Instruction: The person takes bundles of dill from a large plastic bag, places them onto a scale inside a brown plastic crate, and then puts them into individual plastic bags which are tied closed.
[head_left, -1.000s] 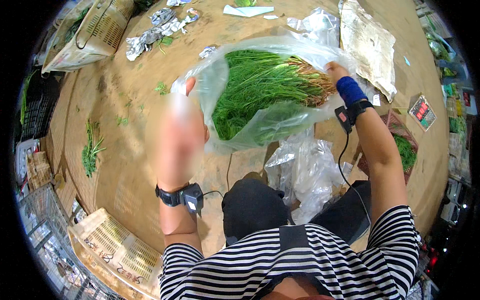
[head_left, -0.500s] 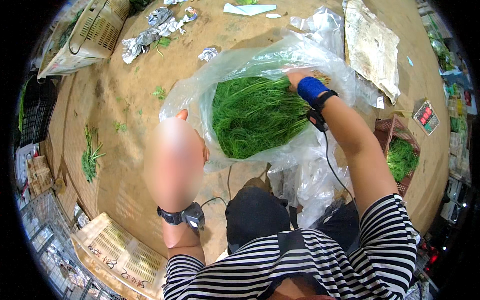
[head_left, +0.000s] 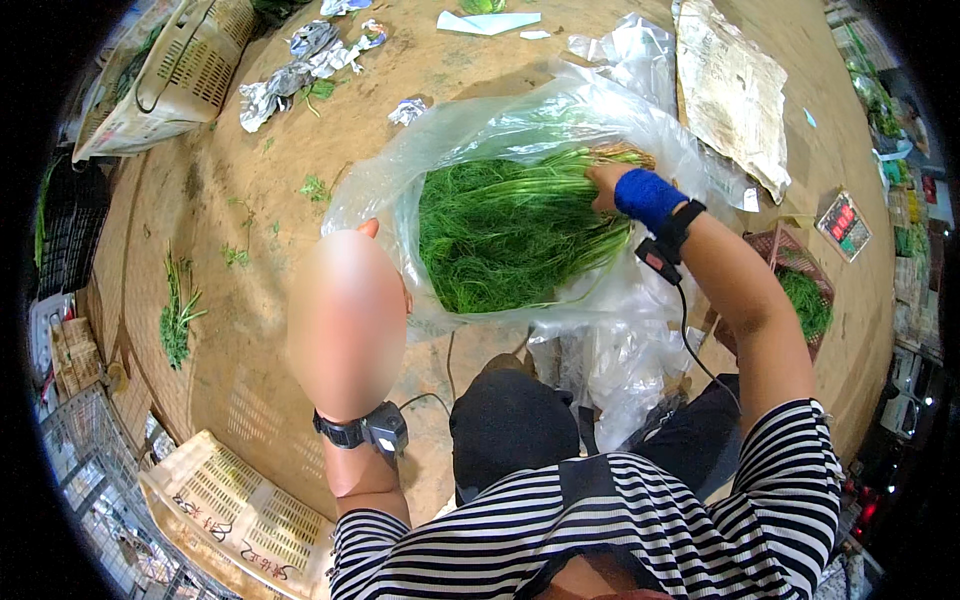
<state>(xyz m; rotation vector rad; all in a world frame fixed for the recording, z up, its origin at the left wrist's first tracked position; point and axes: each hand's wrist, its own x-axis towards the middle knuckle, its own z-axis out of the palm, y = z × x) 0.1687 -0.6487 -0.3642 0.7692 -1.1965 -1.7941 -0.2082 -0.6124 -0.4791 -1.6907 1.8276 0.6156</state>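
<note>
An open clear plastic bag [head_left: 470,130] holds a thick mass of feathery green herbs [head_left: 490,235], pale brownish stem ends toward its right. My left hand [head_left: 350,310], largely blurred, grips the bag's left edge, thumb tip raised. My right hand [head_left: 610,188], wrapped in blue at the wrist, is inside the bag's right side with curled fingers on the stems. Crumpled clear plastic [head_left: 620,375] lies beneath the bag, near my legs.
Pale crates [head_left: 175,75] stand upper left and lower left. A red crate of greens [head_left: 800,305] and a small sign [head_left: 842,226] are at right. Scrap paper [head_left: 310,65], a pale sheet [head_left: 730,90] and loose greens [head_left: 178,310] lie on the floor [head_left: 230,400].
My right hand has left the bag's upper right rim and moved down and left onto the herbs. My left hand and the bag's left side have shifted slightly down and left.
</note>
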